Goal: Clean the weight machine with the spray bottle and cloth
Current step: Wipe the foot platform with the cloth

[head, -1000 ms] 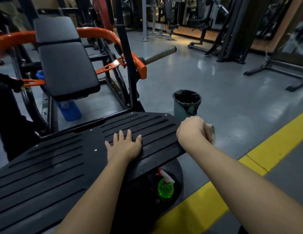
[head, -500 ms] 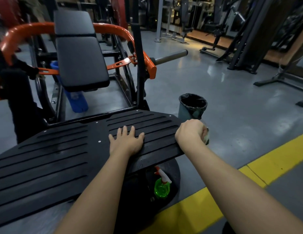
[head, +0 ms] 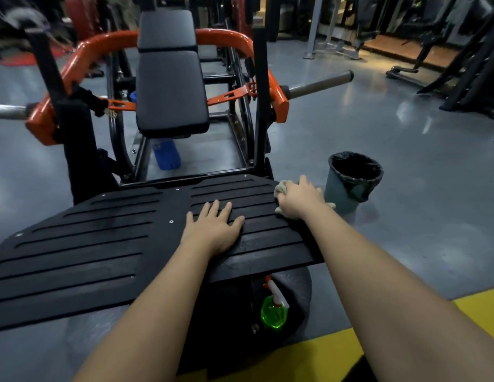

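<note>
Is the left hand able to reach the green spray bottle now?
Probably yes: the left hand lies flat and empty on the footplate, and the spray bottle stands unblocked below its near edge.

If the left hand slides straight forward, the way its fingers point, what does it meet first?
The left hand lies flat on the ribbed footplate. Nothing lies on the plate ahead of its fingers; past the far edge it would probably meet the frame bar, though depth is unclear.

- Left hand [head: 212,227] flat, palm down, fingers spread, forearm stretched forward.
- Right hand [head: 301,198] farther right, fingers curled over cloth [head: 281,188], arm outstretched.
</note>
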`<state>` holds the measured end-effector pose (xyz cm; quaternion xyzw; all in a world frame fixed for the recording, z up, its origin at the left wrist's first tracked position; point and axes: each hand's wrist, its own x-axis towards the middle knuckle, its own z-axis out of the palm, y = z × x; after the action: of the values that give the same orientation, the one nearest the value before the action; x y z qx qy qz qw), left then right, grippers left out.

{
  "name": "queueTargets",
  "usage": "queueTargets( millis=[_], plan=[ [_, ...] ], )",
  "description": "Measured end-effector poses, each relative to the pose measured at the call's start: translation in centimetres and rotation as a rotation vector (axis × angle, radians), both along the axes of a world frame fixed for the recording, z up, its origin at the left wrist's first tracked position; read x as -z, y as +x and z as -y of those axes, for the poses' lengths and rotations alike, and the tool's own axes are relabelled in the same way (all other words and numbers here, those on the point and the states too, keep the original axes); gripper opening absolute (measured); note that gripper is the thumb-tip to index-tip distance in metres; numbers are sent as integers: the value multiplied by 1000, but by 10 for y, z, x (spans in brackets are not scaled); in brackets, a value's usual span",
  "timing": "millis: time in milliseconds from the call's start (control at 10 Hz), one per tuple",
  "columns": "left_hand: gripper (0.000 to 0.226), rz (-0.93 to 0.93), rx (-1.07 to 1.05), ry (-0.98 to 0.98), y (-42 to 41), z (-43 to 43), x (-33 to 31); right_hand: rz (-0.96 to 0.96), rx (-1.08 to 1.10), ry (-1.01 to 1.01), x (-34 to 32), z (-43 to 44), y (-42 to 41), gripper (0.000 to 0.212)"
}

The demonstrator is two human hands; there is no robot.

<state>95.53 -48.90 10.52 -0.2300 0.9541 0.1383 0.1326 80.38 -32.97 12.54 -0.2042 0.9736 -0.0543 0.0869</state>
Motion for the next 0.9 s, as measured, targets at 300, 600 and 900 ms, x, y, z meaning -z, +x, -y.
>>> queueTargets(
  millis=[300,600,900],
  plan=[
    [68,-10,-10,-34,-3,-1,4,-37,-45,-32,16,25,-35,41],
    [68,9,-6,-37,-2,0,3,-24,-38,-83,16,16,-31,40],
    [69,-4,0,-12,2,-1,0,90,3,-84,-5,-2,3,30]
  ],
)
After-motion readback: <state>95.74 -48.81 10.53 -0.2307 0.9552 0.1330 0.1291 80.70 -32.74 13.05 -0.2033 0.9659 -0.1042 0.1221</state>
